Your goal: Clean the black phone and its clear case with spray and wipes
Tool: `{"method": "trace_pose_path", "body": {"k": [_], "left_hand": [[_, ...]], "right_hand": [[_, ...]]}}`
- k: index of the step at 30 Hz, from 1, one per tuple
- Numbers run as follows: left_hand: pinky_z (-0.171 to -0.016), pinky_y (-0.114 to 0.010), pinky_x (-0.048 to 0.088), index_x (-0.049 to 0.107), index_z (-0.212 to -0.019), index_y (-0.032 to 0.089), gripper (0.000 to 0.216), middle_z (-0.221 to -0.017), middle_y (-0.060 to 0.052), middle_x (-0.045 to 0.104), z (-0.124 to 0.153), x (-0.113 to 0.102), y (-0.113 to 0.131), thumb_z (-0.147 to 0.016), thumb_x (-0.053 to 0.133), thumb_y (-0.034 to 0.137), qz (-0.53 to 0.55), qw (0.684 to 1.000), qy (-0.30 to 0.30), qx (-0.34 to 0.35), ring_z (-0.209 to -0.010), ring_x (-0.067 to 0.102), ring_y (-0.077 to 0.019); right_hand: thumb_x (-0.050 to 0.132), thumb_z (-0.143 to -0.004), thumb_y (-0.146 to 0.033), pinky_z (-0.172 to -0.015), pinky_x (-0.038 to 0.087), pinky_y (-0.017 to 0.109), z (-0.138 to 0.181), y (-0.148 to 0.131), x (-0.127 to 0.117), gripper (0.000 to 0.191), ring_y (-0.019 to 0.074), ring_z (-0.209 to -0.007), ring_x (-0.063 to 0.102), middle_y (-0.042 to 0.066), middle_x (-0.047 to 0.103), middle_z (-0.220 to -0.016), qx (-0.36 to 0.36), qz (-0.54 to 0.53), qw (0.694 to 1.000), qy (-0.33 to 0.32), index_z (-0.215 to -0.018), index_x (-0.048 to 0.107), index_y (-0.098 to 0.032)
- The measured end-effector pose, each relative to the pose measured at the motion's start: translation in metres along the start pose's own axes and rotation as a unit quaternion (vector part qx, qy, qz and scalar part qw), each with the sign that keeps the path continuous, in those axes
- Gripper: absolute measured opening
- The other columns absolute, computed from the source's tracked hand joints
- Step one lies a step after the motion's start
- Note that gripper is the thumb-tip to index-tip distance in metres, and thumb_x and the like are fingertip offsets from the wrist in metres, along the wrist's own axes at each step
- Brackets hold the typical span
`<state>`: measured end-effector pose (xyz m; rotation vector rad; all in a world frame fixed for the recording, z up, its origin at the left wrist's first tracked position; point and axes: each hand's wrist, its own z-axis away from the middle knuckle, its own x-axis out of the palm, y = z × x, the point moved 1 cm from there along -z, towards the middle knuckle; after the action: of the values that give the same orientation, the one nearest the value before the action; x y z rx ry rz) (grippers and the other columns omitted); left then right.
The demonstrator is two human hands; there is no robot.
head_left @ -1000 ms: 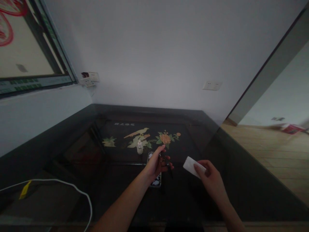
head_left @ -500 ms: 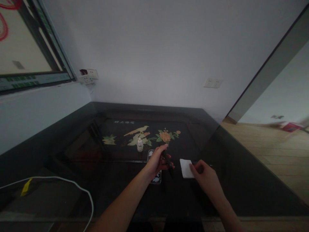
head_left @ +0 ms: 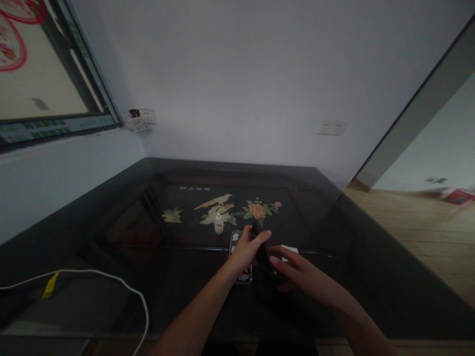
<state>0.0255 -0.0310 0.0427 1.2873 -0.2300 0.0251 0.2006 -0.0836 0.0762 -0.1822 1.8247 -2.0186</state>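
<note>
My left hand [head_left: 248, 249] grips a slim black phone [head_left: 262, 254], tilted on edge above the table. My right hand [head_left: 297, 271] has its fingers and thumb at the phone's lower right side, closed on it; some of its fingertips are hidden. Under and beside my left hand lies a clear phone case [head_left: 244, 278] with a dark and white pattern, partly covered by the hand. A folded white cloth or tissue [head_left: 290, 250] lies behind my right hand, mostly hidden by it. A small clear bottle with a white cap [head_left: 218, 225] stands upright beyond the phone case.
The dark glossy table [head_left: 178, 291] bears an inlaid bird and flower picture [head_left: 222, 201]. A white cable [head_left: 111, 275] with a yellow tag [head_left: 50, 286] runs across the left front. A wall with sockets [head_left: 331, 127] rises behind the table, and a window [head_left: 44, 74] is at the left.
My right hand has left the white cloth and moved left to the phone. My left hand has turned the phone and brought its thumb over it. The view has shifted slightly.
</note>
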Motion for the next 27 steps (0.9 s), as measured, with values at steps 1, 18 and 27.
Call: {"method": "trace_pose_path", "body": {"k": [1, 18, 27], "left_hand": [[-0.058, -0.022, 0.046, 0.055, -0.104, 0.024, 0.047, -0.083, -0.001, 0.063, -0.001, -0.001, -0.001, -0.078, 0.074, 0.059, -0.016, 1.0, 0.005, 0.016, -0.071, 0.061, -0.017], [-0.073, -0.031, 0.048, 0.058, -0.128, 0.022, 0.053, -0.084, -0.008, 0.072, 0.003, -0.018, 0.017, -0.1, 0.035, 0.062, -0.348, 0.914, 0.105, 0.184, -0.077, 0.07, -0.0247], [-0.074, -0.039, 0.053, 0.057, -0.116, 0.011, 0.028, -0.097, -0.02, 0.072, -0.006, -0.038, 0.012, -0.1, 0.044, 0.029, -0.624, 0.767, 0.148, 0.018, -0.093, 0.074, -0.0355]], "right_hand": [[0.067, -0.09, -0.052, -0.06, 0.066, 0.029, -0.001, -0.001, -0.001, 0.046, 0.0282, -0.11, 0.071, 0.013, 0.065, -0.135, 0.014, -0.01, 1.0, -0.009, -0.127, 0.069, -0.024], [0.077, -0.084, -0.042, -0.061, 0.063, 0.031, -0.056, 0.012, -0.026, 0.055, 0.025, -0.091, 0.074, 0.013, 0.073, -0.117, 0.09, -0.108, 0.98, -0.138, -0.13, 0.059, -0.018], [0.076, -0.086, -0.043, -0.076, 0.062, 0.038, -0.092, 0.039, -0.045, 0.052, 0.0265, -0.1, 0.074, 0.017, 0.066, -0.136, 0.032, -0.192, 0.979, -0.065, -0.13, 0.059, -0.021]]}}
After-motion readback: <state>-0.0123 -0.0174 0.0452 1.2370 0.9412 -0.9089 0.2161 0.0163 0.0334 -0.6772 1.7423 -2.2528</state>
